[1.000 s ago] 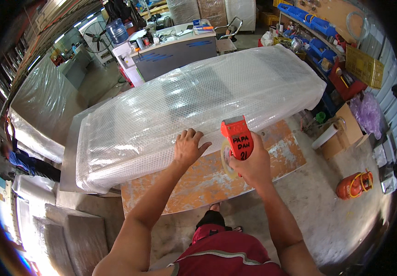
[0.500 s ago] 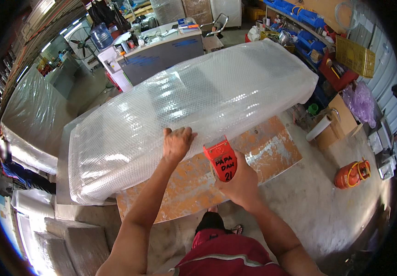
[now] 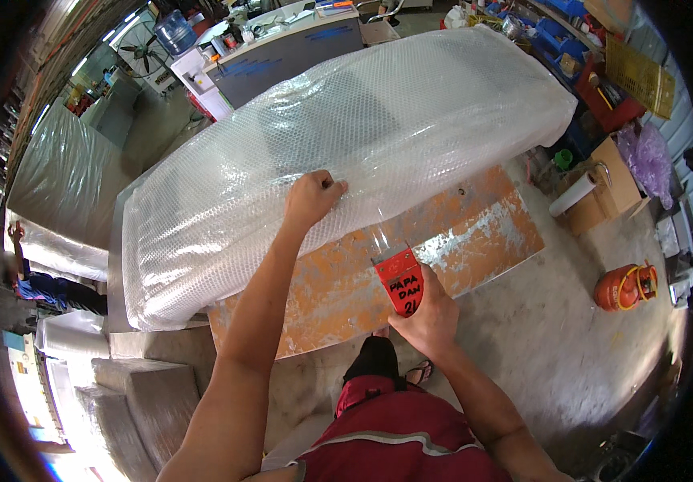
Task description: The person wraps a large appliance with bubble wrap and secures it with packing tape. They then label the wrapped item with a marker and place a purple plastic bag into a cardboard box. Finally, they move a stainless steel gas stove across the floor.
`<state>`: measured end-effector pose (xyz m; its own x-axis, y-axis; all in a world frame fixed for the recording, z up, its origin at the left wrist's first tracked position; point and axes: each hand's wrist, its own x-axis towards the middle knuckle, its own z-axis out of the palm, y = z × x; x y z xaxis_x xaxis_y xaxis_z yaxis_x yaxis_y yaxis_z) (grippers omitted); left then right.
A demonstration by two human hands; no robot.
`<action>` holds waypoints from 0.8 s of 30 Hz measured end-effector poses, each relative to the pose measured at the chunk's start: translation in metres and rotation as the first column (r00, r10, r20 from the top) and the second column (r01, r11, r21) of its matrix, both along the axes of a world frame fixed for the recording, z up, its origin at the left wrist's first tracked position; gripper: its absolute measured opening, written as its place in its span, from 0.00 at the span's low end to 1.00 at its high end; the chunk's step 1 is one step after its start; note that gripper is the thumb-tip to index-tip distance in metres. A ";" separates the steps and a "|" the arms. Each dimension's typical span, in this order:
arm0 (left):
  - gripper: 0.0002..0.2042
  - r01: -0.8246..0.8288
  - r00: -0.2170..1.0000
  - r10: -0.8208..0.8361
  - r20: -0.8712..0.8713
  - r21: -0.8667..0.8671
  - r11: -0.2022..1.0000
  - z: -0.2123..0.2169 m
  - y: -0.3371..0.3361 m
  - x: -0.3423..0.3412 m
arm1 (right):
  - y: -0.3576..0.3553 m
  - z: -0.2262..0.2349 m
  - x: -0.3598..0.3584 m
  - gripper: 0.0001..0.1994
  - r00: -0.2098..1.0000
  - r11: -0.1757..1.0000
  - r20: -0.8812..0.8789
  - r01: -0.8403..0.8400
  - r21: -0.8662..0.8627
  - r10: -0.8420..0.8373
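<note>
A long, box-shaped bundle in clear bubble wrap lies across the board in front of me. My left hand rests on its near side with the fingers curled closed; whatever is inside them, if anything, is hidden. In my right hand is a red tape dispenser, gripped at its handle and held over the near edge of the worn brown board. A clear strip of tape seems to run from the wrap to the dispenser's head.
An orange gas cylinder stands on the floor at right, near a cardboard box with a white roll. A grey desk is beyond the bundle. Wrapped blocks stand at lower left; another person is at far left.
The dispenser has come back toward me from the bundle, and more strip shows behind it. My left hand has shifted farther onto the wrap, its fingers more tightly curled. The view has tilted down.
</note>
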<state>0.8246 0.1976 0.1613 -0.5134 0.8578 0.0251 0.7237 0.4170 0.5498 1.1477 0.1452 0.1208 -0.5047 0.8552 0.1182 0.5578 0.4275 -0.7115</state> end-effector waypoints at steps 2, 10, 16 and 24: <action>0.21 0.021 0.999 -0.021 0.037 0.000 1.000 0.001 0.000 -0.004 | -0.002 -0.018 0.004 0.49 1.000 0.999 -0.018 -0.020 0.042 0.021; 0.22 0.323 0.791 -0.078 -0.606 0.307 0.895 -0.016 -0.035 0.023 | 0.027 -0.061 -0.030 0.48 0.947 0.989 0.316 -0.007 -0.147 0.054; 0.35 0.384 0.019 -0.523 -0.852 -0.477 0.791 -0.071 -0.046 0.038 | 0.128 -0.035 -0.064 0.42 0.781 0.898 0.469 -0.259 -0.357 0.412; 0.33 0.467 -0.092 -0.443 -0.892 -0.431 0.772 -0.097 -0.038 0.018 | 0.186 -0.101 0.045 0.47 0.796 0.864 0.508 -0.039 -0.501 0.330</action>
